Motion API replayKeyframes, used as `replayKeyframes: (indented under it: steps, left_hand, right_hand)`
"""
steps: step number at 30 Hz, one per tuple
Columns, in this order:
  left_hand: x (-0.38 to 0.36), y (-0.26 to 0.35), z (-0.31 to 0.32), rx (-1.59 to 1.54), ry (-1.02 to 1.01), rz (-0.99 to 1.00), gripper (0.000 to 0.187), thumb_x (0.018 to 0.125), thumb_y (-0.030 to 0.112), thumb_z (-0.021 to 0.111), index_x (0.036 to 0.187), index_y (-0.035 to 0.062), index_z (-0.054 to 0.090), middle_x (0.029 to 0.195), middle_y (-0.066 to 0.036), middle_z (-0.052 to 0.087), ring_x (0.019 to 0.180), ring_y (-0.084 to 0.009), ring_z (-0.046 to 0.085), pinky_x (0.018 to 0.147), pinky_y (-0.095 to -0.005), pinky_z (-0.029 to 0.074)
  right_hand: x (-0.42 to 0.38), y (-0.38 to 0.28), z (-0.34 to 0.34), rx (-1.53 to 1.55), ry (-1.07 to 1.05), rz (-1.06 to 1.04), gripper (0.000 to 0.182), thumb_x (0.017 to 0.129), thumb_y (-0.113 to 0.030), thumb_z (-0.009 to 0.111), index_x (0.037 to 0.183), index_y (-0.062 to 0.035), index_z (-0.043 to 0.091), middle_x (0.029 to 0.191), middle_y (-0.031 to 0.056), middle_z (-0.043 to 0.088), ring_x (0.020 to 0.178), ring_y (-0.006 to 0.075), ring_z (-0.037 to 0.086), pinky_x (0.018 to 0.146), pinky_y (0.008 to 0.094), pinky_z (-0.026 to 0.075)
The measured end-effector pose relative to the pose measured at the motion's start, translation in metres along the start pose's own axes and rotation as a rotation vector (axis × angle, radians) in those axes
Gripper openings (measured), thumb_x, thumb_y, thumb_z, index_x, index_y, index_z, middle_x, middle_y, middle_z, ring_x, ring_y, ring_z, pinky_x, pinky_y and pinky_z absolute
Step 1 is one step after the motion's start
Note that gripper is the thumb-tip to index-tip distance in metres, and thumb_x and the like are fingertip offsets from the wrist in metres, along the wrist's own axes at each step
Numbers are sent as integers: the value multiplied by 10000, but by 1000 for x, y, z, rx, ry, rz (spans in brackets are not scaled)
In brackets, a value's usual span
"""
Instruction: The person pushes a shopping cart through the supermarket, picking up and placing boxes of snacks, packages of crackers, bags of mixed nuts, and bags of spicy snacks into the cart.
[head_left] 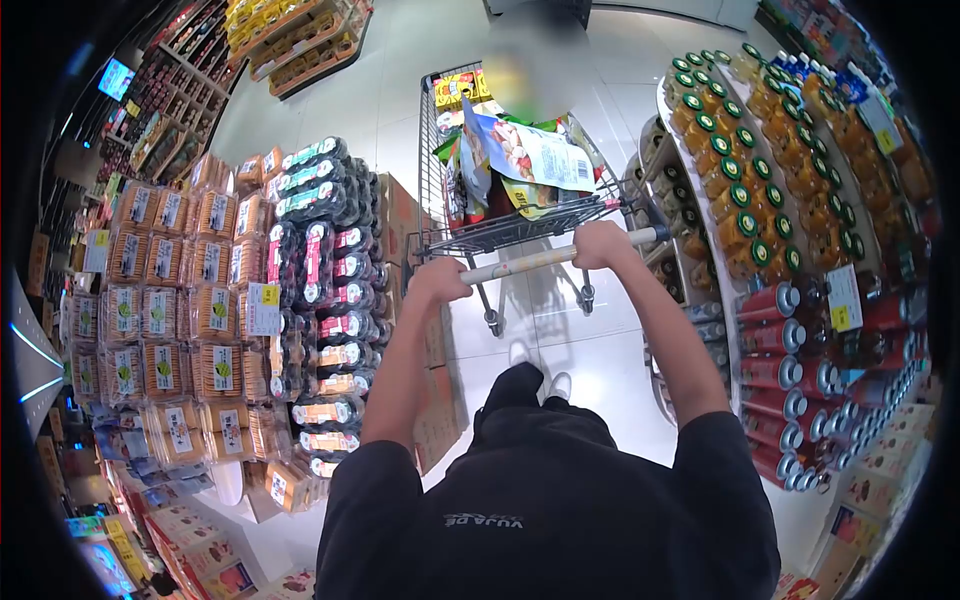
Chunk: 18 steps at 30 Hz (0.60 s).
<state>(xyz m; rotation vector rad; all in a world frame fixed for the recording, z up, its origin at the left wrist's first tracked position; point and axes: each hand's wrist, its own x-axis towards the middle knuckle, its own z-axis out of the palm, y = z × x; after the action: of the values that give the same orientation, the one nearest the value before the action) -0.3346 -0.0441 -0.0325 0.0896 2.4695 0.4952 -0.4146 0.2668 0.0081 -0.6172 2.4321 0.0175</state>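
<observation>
My left hand (pixel 440 281) is wrapped round the left end of the light-coloured handle (pixel 520 263) of a shopping cart. Near the handle's right end, my right hand (pixel 602 245) also grips it, thumb side inward. Ahead of both hands is the dark wire cart (pixel 428 150), holding several bagged goods. On top lies a blue and white package (pixel 540 152) with a barcode. A green and yellow bag (pixel 528 198) is under it, and a yellow and red package (pixel 460 88) sits at the far end.
Stacked packaged biscuits (pixel 165 310) and dark-lidded packs (pixel 315 260) stand close on the left. Green-lidded jars (pixel 735 195) and red bottles (pixel 775 335) fill a shelf close on the right. Tiled floor (pixel 400 60) runs ahead. A blurred patch covers something beyond the cart.
</observation>
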Motion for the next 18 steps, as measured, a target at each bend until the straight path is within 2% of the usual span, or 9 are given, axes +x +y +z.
replayKeyframes:
  steps: [3,7,11,13,15,18]
  left_hand:
    - [35,-4,-32,-2,-43,-102,363,630,281,681,955,129,734,922,-121,708,889,-290,674,819,-396,528]
    - [87,-17,-66,5,-62,-77,373,625,290,686,954,123,738,922,-121,711,878,-287,677,813,-392,534]
    - [135,-33,-98,-46,-58,-132,355,618,296,682,930,141,749,932,-123,714,879,-285,684,822,-387,537]
    - [158,-43,-109,-67,-67,-173,358,625,294,673,937,133,744,936,-125,714,895,-287,686,819,-393,539]
    - [181,-47,-120,-79,-41,-188,308,631,305,667,843,95,745,844,-124,716,822,-282,691,775,-378,540]
    - [210,-49,-138,-72,-6,-184,324,638,315,652,842,78,739,844,-144,711,819,-301,690,777,-390,540]
  right_hand:
    - [45,10,-25,-9,-15,5,302,696,-256,643,889,-40,730,896,167,708,860,322,691,790,424,556]
    - [108,26,-50,-49,-18,-5,328,690,-269,641,912,-42,724,909,168,706,868,329,685,801,429,552]
    - [162,33,-85,-65,-7,6,324,688,-276,640,899,-44,723,906,173,703,868,330,684,803,426,551]
    - [192,41,-96,-109,-30,-5,309,690,-274,636,879,-46,724,892,179,701,861,330,683,797,425,551]
    - [222,51,-108,-142,-46,-37,296,701,-283,636,861,-51,727,892,180,701,861,331,683,795,428,550]
    - [257,63,-131,-145,-14,-13,272,704,-319,626,829,-103,736,858,167,698,818,342,678,776,424,554]
